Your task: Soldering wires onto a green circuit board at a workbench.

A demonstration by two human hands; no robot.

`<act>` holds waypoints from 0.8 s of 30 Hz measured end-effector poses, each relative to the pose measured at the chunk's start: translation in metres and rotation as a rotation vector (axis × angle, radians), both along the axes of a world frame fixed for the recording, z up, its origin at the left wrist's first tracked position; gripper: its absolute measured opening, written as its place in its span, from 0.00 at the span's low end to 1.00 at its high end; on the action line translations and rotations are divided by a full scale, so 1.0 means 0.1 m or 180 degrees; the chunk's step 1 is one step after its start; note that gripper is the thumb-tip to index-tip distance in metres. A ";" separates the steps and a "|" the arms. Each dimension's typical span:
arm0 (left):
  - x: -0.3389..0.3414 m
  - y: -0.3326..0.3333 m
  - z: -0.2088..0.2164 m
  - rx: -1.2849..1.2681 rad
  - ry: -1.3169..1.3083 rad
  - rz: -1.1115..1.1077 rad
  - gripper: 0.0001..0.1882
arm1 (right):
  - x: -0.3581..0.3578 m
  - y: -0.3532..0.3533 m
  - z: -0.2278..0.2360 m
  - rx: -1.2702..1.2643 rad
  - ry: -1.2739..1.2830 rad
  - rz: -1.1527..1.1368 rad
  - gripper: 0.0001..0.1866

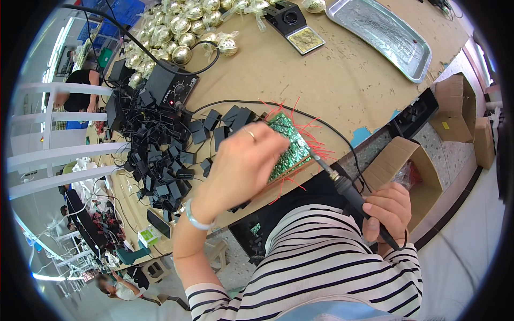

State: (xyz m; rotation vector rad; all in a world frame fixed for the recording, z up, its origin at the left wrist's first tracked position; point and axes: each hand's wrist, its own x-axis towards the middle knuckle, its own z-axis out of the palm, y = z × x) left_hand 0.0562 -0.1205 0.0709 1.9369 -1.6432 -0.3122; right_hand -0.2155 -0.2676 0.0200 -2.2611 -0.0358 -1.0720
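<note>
A green circuit board with thin red wires sticking out along its sides lies in front of me at the table edge. My right hand is closed around the dark handle of a soldering iron, whose metal tip points up and left to the board's right side. Over the board's left part is my left hand, slightly blurred, its fingers curled together in a pinch. Whatever sits between those fingertips is too small or hidden to make out. A ring and a pale bracelet are on that hand and wrist.
Left of the board lies a heap of small black boxes with leads, beside a black soldering station. Beyond are gold balls, a tip-cleaner stand and a metal tray. Cardboard boxes stand right. Two people are at left.
</note>
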 end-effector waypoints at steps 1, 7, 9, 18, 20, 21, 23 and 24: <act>-0.05 0.06 -0.01 0.0140 -0.0098 -0.0191 0.08 | 0.03 -0.02 -0.02 -0.0139 -0.0064 0.0116 0.09; -0.10 0.09 -0.12 0.0166 -0.0211 -0.0194 0.06 | 0.07 -0.03 -0.07 -0.0222 -0.0025 0.0401 0.08; -0.11 0.09 -0.13 0.0163 -0.0173 -0.0132 0.05 | 0.08 -0.03 -0.10 -0.0239 -0.0047 0.0456 0.08; -0.14 0.07 -0.19 0.0270 -0.0202 -0.0051 0.03 | 0.16 0.02 -0.12 -0.0276 -0.0116 0.0513 0.09; -0.15 0.06 -0.20 0.0232 -0.0216 -0.0029 0.03 | 0.16 0.02 -0.12 -0.0285 -0.0136 0.0520 0.09; -0.15 0.06 -0.20 0.0232 -0.0213 -0.0026 0.03 | 0.15 0.02 -0.12 -0.0289 -0.0119 0.0522 0.09; -0.15 0.06 -0.21 0.0265 -0.0245 -0.0005 0.03 | 0.16 0.03 -0.12 -0.0293 -0.0102 0.0527 0.10; -0.16 0.05 -0.21 0.0264 -0.0244 -0.0001 0.03 | 0.16 0.03 -0.12 -0.0300 -0.0086 0.0525 0.09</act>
